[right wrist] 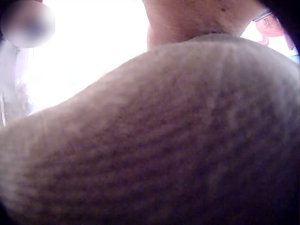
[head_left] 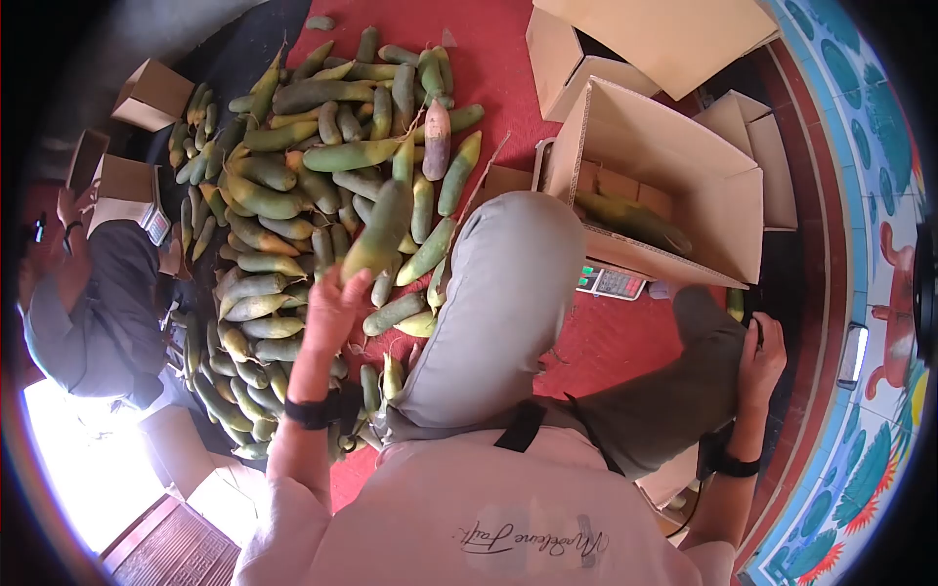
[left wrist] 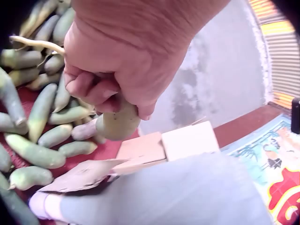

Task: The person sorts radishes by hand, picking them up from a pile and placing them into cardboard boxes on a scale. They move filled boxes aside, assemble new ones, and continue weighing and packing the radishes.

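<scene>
My left hand (head_left: 337,311) grips a long green radish (head_left: 383,227) by its thick end, above the pile of radishes (head_left: 269,200) on the red floor. In the left wrist view the fingers curl round the pale end of that radish (left wrist: 118,125), and a thin root shows on the far side. My right hand (head_left: 764,356) rests on the bent right knee, holding nothing. Trouser cloth (right wrist: 159,136) fills most of the right wrist view. A cardboard box (head_left: 718,190) with a large green radish (head_left: 635,221) inside stands on a scale (head_left: 618,283).
More cardboard boxes (head_left: 674,39) stand behind the box on the scale. One purplish radish (head_left: 437,142) lies at the pile's right side. Another person (head_left: 103,303) sits at the left, near a box (head_left: 122,186) on a second scale. A painted tile wall (head_left: 870,146) borders the right.
</scene>
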Tool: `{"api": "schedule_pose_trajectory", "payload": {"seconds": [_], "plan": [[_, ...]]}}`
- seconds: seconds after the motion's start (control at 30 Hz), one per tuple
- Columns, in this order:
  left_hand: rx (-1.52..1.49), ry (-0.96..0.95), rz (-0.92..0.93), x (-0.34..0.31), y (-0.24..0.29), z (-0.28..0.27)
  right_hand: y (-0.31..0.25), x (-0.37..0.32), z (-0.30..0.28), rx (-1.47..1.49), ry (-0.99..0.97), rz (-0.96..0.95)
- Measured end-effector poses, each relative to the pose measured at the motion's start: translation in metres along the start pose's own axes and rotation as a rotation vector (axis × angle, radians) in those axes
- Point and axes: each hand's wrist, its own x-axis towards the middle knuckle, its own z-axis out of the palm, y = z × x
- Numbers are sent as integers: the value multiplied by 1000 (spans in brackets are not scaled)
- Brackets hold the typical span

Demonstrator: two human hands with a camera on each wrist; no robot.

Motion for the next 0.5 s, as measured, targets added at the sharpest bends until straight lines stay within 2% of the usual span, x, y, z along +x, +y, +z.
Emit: {"api": "schedule_pose_trajectory", "payload": {"seconds": [0.03, 0.07, 0.1, 0.13, 0.17, 0.2, 0.23, 0.3, 0.37, 0.43, 0.5], "plan": [[-110, 7, 99, -2, 12, -11, 0, 1, -1, 16, -16, -19], [-129, -26, 116, -9, 29, -22, -1, 2, -1, 34, -31, -43], [-148, -56, 131, -18, 57, -33, -10, 6, -4, 43, -24, -52], [-89, -120, 65, -28, 83, -43, -29, 9, -9, 90, -1, -84], [-232, -161, 144, -39, 106, -42, -48, 12, -15, 141, 19, -119], [-232, -194, 210, -46, 116, -37, -63, 12, -23, 213, -60, -32], [-229, -227, 273, -51, 125, -34, -81, 14, -32, 232, -63, -48], [-218, -496, 92, -64, 148, -34, -117, 17, -46, 298, 33, -268], [-237, -635, 343, -65, 151, -14, -144, 15, -51, 435, 21, -438], [-218, -781, 504, -70, 158, 2, -159, 15, -50, 296, -93, -646], [-164, -844, 552, -75, 166, 7, -159, 9, -30, 375, -116, -666]]}}
